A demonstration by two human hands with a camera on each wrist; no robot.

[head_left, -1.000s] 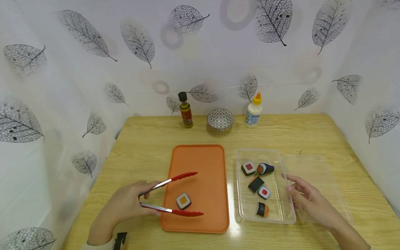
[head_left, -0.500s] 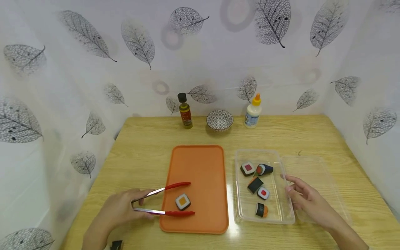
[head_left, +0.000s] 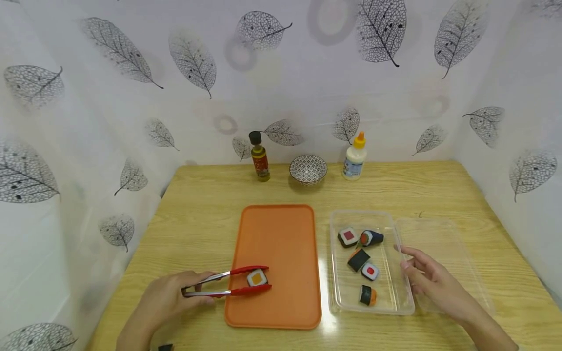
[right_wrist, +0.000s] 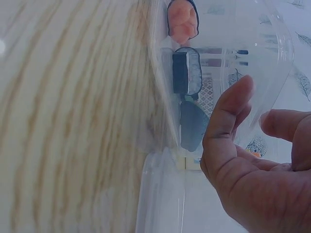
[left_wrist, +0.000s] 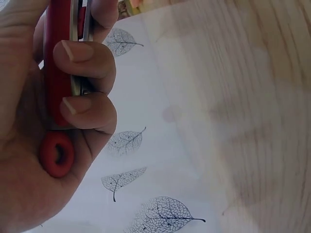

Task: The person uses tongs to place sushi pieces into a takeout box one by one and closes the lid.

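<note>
My left hand grips a pair of red-tipped metal tongs by the handle end; in the left wrist view the fingers curl round the red handle. The tips lie on either side of a square sushi roll with a yellow centre, on the orange tray. Whether both tips press it is hard to tell. My right hand is at the right wall of a clear plastic box, fingers loosely bent, thumb and fingertips apart. Several sushi pieces, including a dark cone roll, lie in the box.
A clear lid lies on the wooden table right of the box, partly under my right hand. Along the back edge stand a dark-capped bottle, a patterned bowl and a white bottle with a yellow cap.
The left hand drew the tongs back left, then closed them, so the tips came together around the yellow-centred roll. The roll turned slightly. The right hand stayed put.
</note>
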